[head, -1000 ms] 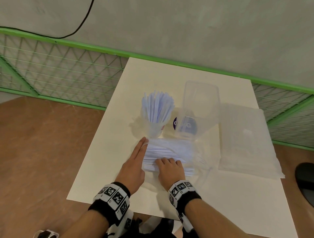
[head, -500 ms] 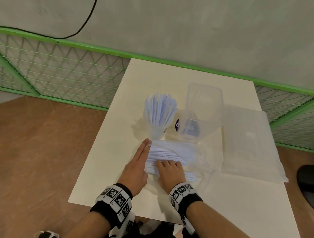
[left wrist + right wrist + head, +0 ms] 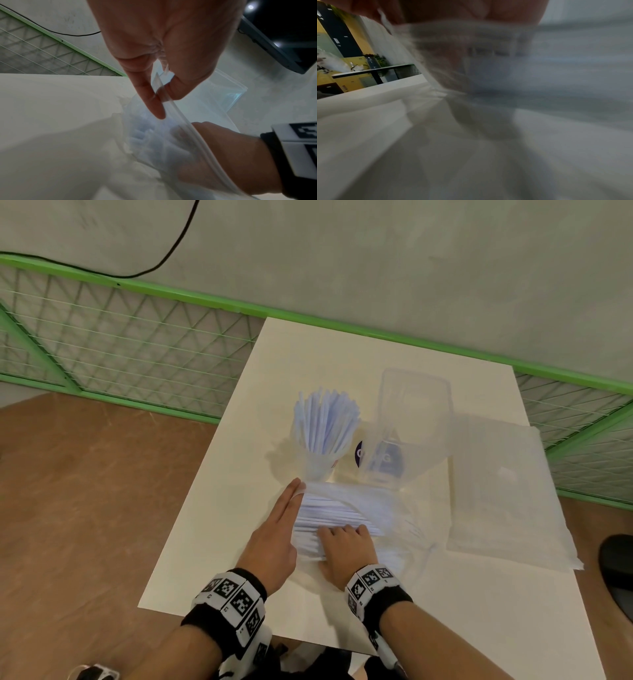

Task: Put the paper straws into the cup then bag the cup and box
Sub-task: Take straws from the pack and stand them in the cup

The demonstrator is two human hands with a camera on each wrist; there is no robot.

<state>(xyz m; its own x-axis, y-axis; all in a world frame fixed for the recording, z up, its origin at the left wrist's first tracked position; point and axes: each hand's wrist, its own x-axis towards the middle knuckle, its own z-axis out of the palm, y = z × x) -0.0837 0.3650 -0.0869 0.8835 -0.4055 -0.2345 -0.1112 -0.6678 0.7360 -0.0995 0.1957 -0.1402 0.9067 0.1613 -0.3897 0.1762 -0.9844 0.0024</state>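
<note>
A clear cup (image 3: 318, 463) stands mid-table, full of pale blue paper straws (image 3: 323, 422). A clear plastic box (image 3: 409, 433) stands right of it. In front lies a clear zip bag (image 3: 370, 505) with more straws (image 3: 335, 513) inside. My left hand (image 3: 294, 491) lies along the bag's left end. In the left wrist view its thumb and forefinger (image 3: 154, 102) pinch the bag's zip rim (image 3: 173, 105). My right hand (image 3: 342, 534) reaches inside the bag's mouth, fingers curled over the straws. The right wrist view is blurred by plastic.
A flat stack of clear bags (image 3: 503, 484) lies on the white table (image 3: 212, 542) at the right. A green mesh fence (image 3: 137, 344) runs behind the table along the wall. The floor on the left is brown, and a dark object (image 3: 616, 563) sits at the right edge.
Both hands stay at the straw bag in nearly the same pose. Only the head view has shifted slightly.
</note>
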